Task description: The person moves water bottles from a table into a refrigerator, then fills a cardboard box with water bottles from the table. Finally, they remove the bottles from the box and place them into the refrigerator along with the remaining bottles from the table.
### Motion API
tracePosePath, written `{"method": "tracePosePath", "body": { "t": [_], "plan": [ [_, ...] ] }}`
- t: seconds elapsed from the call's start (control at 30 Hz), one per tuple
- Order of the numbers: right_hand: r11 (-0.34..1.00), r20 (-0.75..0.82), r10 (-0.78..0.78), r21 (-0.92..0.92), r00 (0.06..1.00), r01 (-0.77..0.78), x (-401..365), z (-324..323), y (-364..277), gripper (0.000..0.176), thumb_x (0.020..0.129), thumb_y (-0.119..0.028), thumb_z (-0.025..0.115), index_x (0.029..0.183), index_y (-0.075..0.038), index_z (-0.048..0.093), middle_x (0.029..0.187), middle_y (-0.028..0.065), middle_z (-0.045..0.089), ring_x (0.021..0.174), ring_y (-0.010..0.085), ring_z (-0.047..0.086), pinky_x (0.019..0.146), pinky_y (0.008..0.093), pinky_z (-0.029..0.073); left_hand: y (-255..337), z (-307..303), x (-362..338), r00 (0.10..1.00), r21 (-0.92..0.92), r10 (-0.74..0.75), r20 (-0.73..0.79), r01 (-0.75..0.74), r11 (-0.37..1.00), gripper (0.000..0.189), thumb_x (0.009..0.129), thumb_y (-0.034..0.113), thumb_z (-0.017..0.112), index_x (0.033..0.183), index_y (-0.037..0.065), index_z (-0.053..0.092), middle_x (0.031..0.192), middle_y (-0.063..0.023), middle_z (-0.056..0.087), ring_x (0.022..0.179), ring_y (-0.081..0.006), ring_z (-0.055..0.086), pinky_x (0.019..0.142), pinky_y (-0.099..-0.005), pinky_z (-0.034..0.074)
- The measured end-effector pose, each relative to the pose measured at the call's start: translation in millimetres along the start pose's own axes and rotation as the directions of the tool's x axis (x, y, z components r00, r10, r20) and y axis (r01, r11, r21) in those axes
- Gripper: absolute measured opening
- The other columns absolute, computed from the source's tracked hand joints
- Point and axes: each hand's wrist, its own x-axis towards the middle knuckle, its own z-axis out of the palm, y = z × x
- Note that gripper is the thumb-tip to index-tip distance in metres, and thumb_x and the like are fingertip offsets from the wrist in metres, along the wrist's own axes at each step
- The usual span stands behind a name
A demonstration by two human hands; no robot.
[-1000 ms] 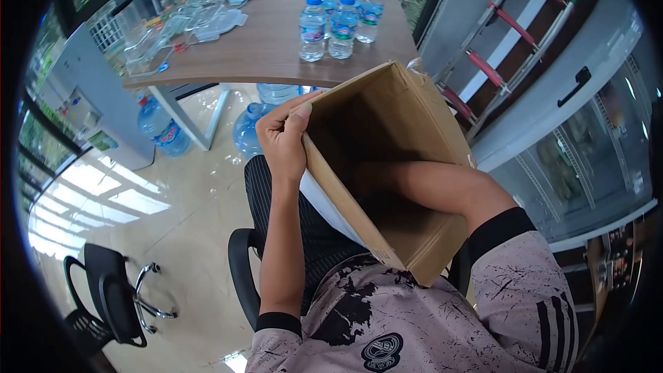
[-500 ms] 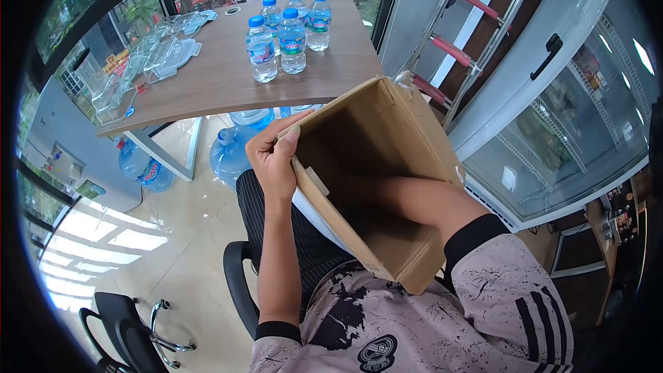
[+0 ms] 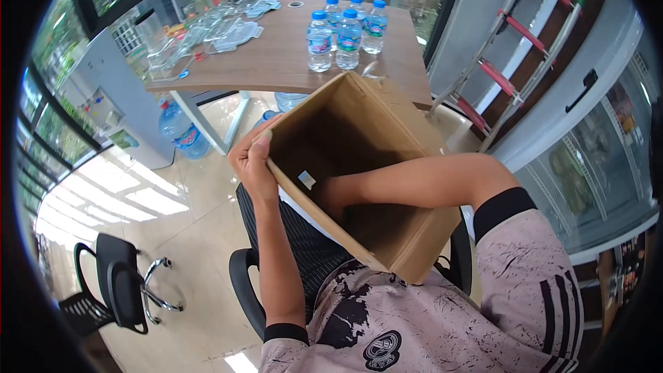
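Observation:
A tall, open-topped cardboard box (image 3: pixel 407 121) leans across my lap, its mouth facing me. My left hand (image 3: pixel 253 166) is closed on the box's left rim, thumb on the inside and fingers round the outer side. Deep inside, my right hand (image 3: pixel 334 195) is down near the inner left wall, its fingers lost in shadow. A small pale patch (image 3: pixel 306 179) shows on that wall just beside it. Several small water bottles (image 3: pixel 349 45) with blue caps stand on the wooden table (image 3: pixel 276 72) beyond the box.
Clear plastic containers (image 3: pixel 228 34) cover the table's left part. Underneath stands a large water jug (image 3: pixel 183 131). A black office chair (image 3: pixel 121 280) is at lower left, a ladder (image 3: pixel 497 76) at right near a glass-door fridge (image 3: pixel 587 166). A white water dispenser (image 3: pixel 114 97) stands at left.
My right hand has moved left within the box, toward its inner left wall. The box has tilted slightly, and the view has turned left, so the table and bottles appear farther right.

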Motion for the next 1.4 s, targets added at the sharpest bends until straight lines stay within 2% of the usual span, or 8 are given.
{"method": "tracePosePath", "body": {
  "t": [0.17, 0.3, 0.33, 0.4, 0.63, 0.7, 0.87, 1.4],
  "plan": [
    [0.999, -0.42, 0.043, 0.028, 0.907, -0.034, -137, -99, -45, 0.035, 0.071, -0.027, 0.074, 0.095, -0.005, 0.064, 0.091, 0.0138, 0.067, 0.089, 0.032, 0.063, 0.077, 0.0412, 0.051, 14, -58, -15, 0.982, 0.054, 0.05, -0.181, -0.041, 0.998, 0.037, 0.079, 0.016, 0.047, 0.094, -0.012, 0.066, 0.09, -0.0172, 0.067, 0.084, -0.0199, 0.062, 0.081, -0.0273, 0.047],
    [0.958, -0.977, -0.072, -0.012, 0.201, 0.287, -181, -103, -19, 0.042, 0.07, -0.012, 0.075, 0.106, -0.005, 0.056, 0.109, 0.0122, 0.06, 0.106, 0.0269, 0.057, 0.091, 0.0373, 0.045, 32, -94, -36, 0.948, 0.082, 0.089, -0.304, -0.067, 0.994, 0.038, 0.079, 0.017, 0.047, 0.094, -0.011, 0.067, 0.089, -0.0159, 0.067, 0.081, -0.0192, 0.062, 0.077, -0.0267, 0.047],
    [0.951, -0.968, -0.122, -0.051, 0.217, 0.306, -179, -99, -13, 0.042, 0.07, -0.012, 0.075, 0.106, -0.005, 0.056, 0.109, 0.0122, 0.06, 0.106, 0.0269, 0.057, 0.091, 0.0373, 0.045, 35, -97, -41, 0.93, 0.093, 0.109, -0.351, -0.082, 0.992, 0.038, 0.079, 0.017, 0.047, 0.094, -0.011, 0.067, 0.089, -0.0159, 0.067, 0.081, -0.0192, 0.062, 0.077, -0.0267, 0.047],
    [0.922, -0.975, 0.219, 0.198, -0.025, 0.333, -170, -88, -10, 0.053, 0.07, -0.014, 0.076, 0.115, -0.003, 0.052, 0.111, 0.0151, 0.058, 0.106, 0.0276, 0.057, 0.091, 0.0369, 0.045, 44, -108, -49, 0.937, 0.097, 0.085, -0.339, -0.055, 0.994, 0.038, 0.079, 0.018, 0.047, 0.094, -0.011, 0.067, 0.089, -0.015, 0.067, 0.08, -0.0184, 0.062, 0.077, -0.0264, 0.047],
    [0.564, -0.872, 0.281, 0.488, 0.401, 0.666, -125, -63, -16, 0.061, 0.078, -0.004, 0.064, 0.133, 0.002, 0.038, 0.126, 0.0142, 0.051, 0.117, 0.0201, 0.05, 0.099, 0.0326, 0.039, 56, -123, -71, 0.883, 0.142, 0.084, -0.461, -0.02, 0.99, 0.033, 0.077, 0.014, 0.05, 0.094, -0.007, 0.069, 0.089, -0.0138, 0.068, 0.08, -0.0171, 0.062, 0.078, -0.0261, 0.048],
    [0.251, -0.777, 0.294, 0.625, 0.557, 0.739, -123, -61, -11, 0.061, 0.078, 0.004, 0.056, 0.135, 0.003, 0.035, 0.129, 0.0125, 0.049, 0.12, 0.0185, 0.047, 0.101, 0.0302, 0.035, 58, -121, -72, 0.894, 0.106, 0.044, -0.445, 0.004, 0.994, 0.036, 0.078, 0.017, 0.05, 0.095, -0.009, 0.068, 0.09, -0.015, 0.068, 0.079, -0.0179, 0.063, 0.076, -0.0267, 0.049],
    [0.04, -0.74, 0.358, 0.622, 0.57, 0.782, -116, -54, -22, 0.069, 0.074, 0.008, 0.055, 0.138, 0.002, 0.032, 0.133, 0.0113, 0.045, 0.123, 0.0183, 0.043, 0.103, 0.0287, 0.032, 50, -131, -56, 0.906, 0.105, 0.053, -0.419, -0.009, 0.994, 0.051, 0.078, 0.032, 0.045, 0.092, -0.012, 0.066, 0.088, -0.018, 0.068, 0.079, -0.0214, 0.064, 0.076, -0.0295, 0.05],
    [0.066, -0.57, 0.739, 0.593, 0.361, 0.803, -140, -18, -12, 0.063, 0.078, 0.008, 0.053, 0.137, 0.002, 0.033, 0.131, 0.0136, 0.047, 0.123, 0.019, 0.045, 0.102, 0.0297, 0.035, -37, -84, 36, 0.972, -0.2, -0.229, -0.06, 0.213, 0.956, 0.058, 0.078, 0.039, 0.043, 0.092, -0.014, 0.063, 0.089, -0.0212, 0.066, 0.083, -0.0267, 0.063, 0.077, -0.0344, 0.049]
  ]
}}
